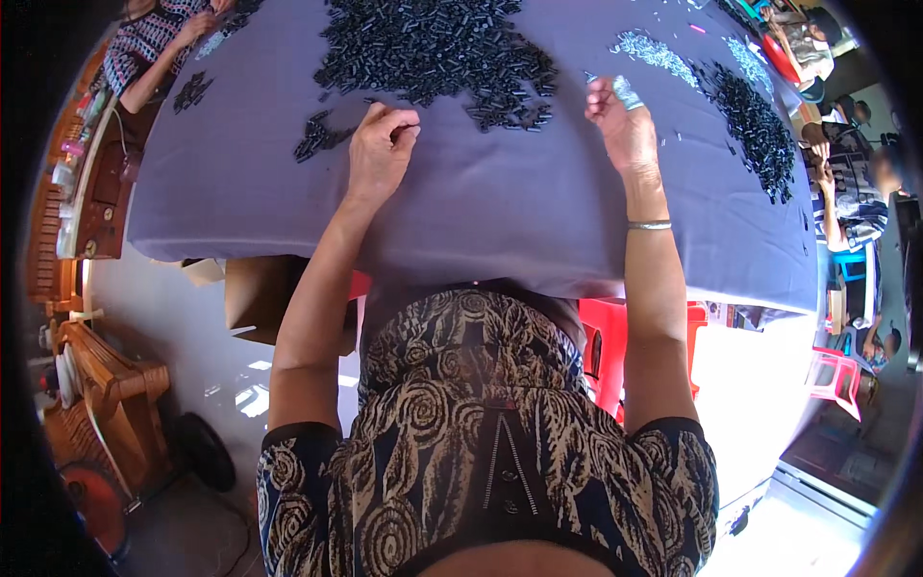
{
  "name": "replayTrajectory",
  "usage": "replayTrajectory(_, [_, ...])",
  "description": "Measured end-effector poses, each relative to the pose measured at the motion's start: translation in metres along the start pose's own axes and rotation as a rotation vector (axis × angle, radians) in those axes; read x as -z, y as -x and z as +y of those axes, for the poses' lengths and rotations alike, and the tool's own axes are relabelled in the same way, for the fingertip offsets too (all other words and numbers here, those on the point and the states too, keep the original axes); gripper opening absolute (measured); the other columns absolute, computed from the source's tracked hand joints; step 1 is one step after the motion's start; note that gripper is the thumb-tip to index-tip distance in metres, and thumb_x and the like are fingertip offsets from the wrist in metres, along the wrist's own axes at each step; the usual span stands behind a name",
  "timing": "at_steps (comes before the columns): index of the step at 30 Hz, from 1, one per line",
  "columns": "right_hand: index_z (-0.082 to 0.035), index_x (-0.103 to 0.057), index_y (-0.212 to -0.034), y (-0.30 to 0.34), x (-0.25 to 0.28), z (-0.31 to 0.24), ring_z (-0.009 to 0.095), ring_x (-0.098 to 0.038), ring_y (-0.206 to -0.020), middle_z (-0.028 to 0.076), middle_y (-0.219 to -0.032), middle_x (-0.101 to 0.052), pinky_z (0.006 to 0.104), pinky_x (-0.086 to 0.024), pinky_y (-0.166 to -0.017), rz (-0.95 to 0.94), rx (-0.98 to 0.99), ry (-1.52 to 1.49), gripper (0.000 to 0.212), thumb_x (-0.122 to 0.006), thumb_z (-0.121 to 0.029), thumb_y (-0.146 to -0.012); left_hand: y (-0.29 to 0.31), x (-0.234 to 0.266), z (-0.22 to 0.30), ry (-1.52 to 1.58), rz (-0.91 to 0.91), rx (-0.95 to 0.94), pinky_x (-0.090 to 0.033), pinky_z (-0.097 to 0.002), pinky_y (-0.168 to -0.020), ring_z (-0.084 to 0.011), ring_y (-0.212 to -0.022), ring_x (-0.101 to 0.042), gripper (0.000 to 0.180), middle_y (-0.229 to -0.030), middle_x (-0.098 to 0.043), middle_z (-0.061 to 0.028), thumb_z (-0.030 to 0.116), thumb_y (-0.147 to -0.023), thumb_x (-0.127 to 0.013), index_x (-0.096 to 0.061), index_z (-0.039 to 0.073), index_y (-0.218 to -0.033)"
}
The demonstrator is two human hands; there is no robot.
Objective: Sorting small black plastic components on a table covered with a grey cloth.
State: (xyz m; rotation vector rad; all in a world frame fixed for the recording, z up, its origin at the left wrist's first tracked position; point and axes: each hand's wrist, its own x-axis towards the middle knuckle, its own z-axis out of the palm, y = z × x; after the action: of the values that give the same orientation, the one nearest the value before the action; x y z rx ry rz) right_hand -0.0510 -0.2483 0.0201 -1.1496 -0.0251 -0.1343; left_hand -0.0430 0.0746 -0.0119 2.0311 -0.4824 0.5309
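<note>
My left hand (381, 149) is over the near side of the purple-grey tablecloth (500, 212), its fingers curled in against the thumb. What it holds, if anything, is hidden. Just beyond it lies a big heap of small black tube-like pieces (423, 48), with a little cluster of the same pieces (315, 137) to its left. My right hand (623, 125) is raised to the right of the heap, fingers bent together. A tiny dark bit shows at its fingertips, too small to name. A pale greenish wrap (627, 93) covers one of its digits.
Another black heap (755, 135) and a scatter of clear or silvery pieces (659, 56) lie on the right. A person (154, 48) works at the far left; others sit at the right. Beneath the table are a cardboard box (264, 298) and a red plastic stool (604, 346).
</note>
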Motion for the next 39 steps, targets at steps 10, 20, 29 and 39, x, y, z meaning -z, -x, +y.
replayTrajectory(10, [-0.007,-0.064,-0.089,0.01,-0.021,0.015,0.023,-0.061,-0.071,0.006,-0.082,-0.062,0.0317,-0.049,-0.072,-0.094,0.515,1.191,0.01,-0.064,-0.006,-0.079,0.0,0.0,-0.001,-0.022,-0.01,0.001,-0.046,-0.0294,-0.059,-0.0193,-0.065,-0.057,0.012,-0.077,-0.055,-0.0062,0.002,-0.074,-0.065,-0.064,0.005,-0.085])
replayTrajectory(20, [-0.006,-0.063,-0.087,0.011,-0.029,0.017,0.032,-0.06,-0.077,0.01,-0.087,-0.06,0.0402,-0.049,-0.069,-0.137,0.47,1.458,0.015,-0.061,-0.007,-0.073,-0.001,-0.002,0.001,-0.028,-0.014,-0.007,-0.046,-0.0292,-0.058,-0.0184,-0.064,-0.057,0.013,-0.076,-0.055,-0.0063,0.001,-0.073,-0.065,-0.065,0.006,-0.085])
replayTrajectory(29, [-0.003,-0.064,-0.089,0.011,-0.034,0.02,0.014,-0.06,-0.07,0.005,-0.08,-0.063,0.0257,-0.048,-0.067,-0.031,0.283,0.795,0.014,-0.065,0.0,-0.075,-0.007,-0.004,0.04,0.193,-0.204,0.052,-0.044,-0.0213,-0.067,-0.0082,-0.074,-0.055,0.015,-0.083,-0.057,-0.0007,-0.002,-0.078,-0.064,-0.065,0.005,-0.091])
replayTrajectory(39, [-0.002,-0.063,-0.097,0.028,-0.051,0.02,0.01,-0.053,-0.067,0.002,-0.085,-0.06,0.0274,-0.044,-0.063,-0.346,-0.023,-0.294,0.03,-0.073,-0.02,-0.076,-0.016,-0.06,0.091,0.76,-0.227,0.157,-0.044,-0.0209,-0.066,-0.006,-0.076,-0.052,0.03,-0.088,-0.057,0.0005,0.002,-0.083,-0.063,-0.057,0.004,-0.112])
